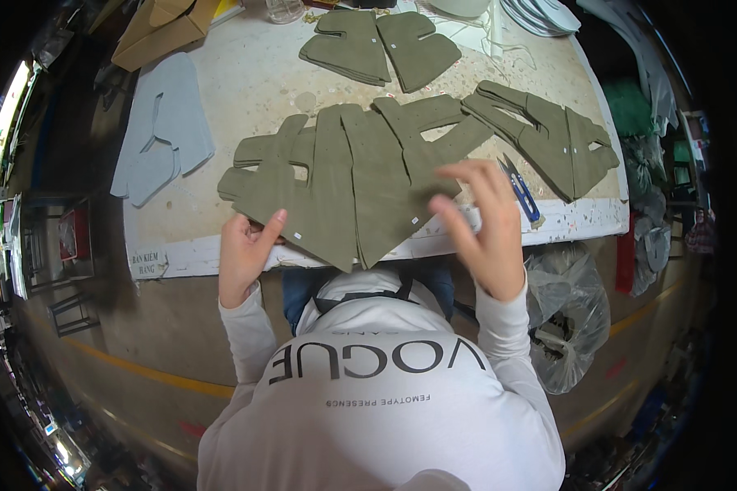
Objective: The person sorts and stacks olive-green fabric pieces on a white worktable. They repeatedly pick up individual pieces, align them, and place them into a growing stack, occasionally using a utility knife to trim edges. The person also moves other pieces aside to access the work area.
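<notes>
Olive-green cut fabric pieces lie in overlapping layers at the front of the table, with notches, slots and small white stickers. My left hand pinches their lower left edge, its thumb above and its other fingers partly hidden beneath. Over the right part of the layers hovers my right hand, fingers apart and holding nothing; its fingertips are slightly blurred. Blue-handled thread snips lie just right of that hand. More olive pieces form a stack on the right and another stack at the back.
Pale grey cut pieces lie on the table's left side, near an opened cardboard box. A clear jar and stacked white pieces sit along the back. A clear plastic bag hangs below the table's front right edge.
</notes>
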`<state>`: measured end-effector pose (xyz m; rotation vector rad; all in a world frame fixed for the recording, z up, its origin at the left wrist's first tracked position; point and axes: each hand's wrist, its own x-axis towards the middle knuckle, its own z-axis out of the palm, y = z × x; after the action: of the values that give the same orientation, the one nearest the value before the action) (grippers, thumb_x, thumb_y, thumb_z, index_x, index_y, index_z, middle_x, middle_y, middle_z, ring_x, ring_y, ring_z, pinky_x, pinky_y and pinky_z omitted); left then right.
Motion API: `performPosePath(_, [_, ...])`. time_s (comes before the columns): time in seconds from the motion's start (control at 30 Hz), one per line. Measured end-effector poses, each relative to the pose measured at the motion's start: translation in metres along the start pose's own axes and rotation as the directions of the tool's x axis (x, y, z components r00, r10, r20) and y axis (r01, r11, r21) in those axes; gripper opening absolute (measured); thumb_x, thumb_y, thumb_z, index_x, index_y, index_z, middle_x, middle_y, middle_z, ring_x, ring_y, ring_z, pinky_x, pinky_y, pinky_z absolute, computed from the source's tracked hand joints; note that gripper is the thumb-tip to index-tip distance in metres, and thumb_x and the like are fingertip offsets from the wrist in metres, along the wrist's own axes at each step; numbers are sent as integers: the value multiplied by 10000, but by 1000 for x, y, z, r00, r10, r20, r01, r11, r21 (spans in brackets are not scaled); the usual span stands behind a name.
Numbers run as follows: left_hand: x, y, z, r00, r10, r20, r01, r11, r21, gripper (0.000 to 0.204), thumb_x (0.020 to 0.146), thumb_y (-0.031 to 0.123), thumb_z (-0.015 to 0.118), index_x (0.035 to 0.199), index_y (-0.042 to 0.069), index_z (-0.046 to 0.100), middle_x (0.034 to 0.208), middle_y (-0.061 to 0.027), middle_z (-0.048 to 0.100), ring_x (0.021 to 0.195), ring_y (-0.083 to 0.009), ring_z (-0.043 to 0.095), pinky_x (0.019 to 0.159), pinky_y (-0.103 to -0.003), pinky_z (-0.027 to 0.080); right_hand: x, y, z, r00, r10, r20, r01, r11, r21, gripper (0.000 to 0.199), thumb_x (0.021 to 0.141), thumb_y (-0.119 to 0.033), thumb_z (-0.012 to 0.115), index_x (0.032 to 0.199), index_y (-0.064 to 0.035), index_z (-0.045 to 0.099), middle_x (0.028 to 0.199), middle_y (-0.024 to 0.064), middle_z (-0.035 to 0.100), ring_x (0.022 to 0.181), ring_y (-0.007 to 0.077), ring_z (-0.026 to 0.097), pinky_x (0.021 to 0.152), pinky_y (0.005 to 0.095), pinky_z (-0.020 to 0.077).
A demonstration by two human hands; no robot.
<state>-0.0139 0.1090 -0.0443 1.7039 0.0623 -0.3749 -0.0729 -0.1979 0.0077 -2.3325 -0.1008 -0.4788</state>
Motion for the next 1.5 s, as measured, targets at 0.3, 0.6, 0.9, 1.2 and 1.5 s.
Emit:
performPosePath(0.3, [16,14,-7,894,261,-363,-307,949,-76,286,1020,145,551,1245,-31,529,1093,-88,672,1008,-137,620,914,-260,453,-21,47,38,943,325,-70,-320,944,80,226,908,-116,691,1099,-17,623,761,36,577,679,138,537,631,267,427])
performPosePath(0.6, [-4,73,-45,917,325,-231,-366,917,-161,292,1016,161,549,1213,-49,599,1103,-80,683,960,-98,626,843,-229,473,-38,27,44,921,389,-35,-325,812,486,873,848,27,647,1573,-76,172,731,15,495,601,74,551,558,226,463])
performPosePath(0.9, [2,118,26,874,466,140,-426,872,-240,293,1005,151,564,1198,-67,598,1003,-33,685,878,-49,581,796,-183,439,-49,91,7,902,299,-311,-309,951,15,519,931,-53,596,1434,-21,473,863,88,631,705,128,542,668,263,456])
performPosePath(1.2, [34,43,27,982,102,159,-100,995,-15,239,999,120,581,1169,-45,615,898,-16,687,770,-18,565,688,-180,452,-26,65,-8,897,425,-122,-345,845,409,408,955,-13,533,1361,8,558,1349,143,602,1249,197,545,1080,302,368])
performPosePath(1.5, [7,-2,-9,946,277,-168,-245,951,189,277,955,52,614,1222,-22,628,772,4,646,628,-8,490,553,-184,400,16,8,-65,970,229,-78,-144,804,576,435,959,-62,519,1374,66,521,1399,145,555,1275,170,512,1098,282,339])
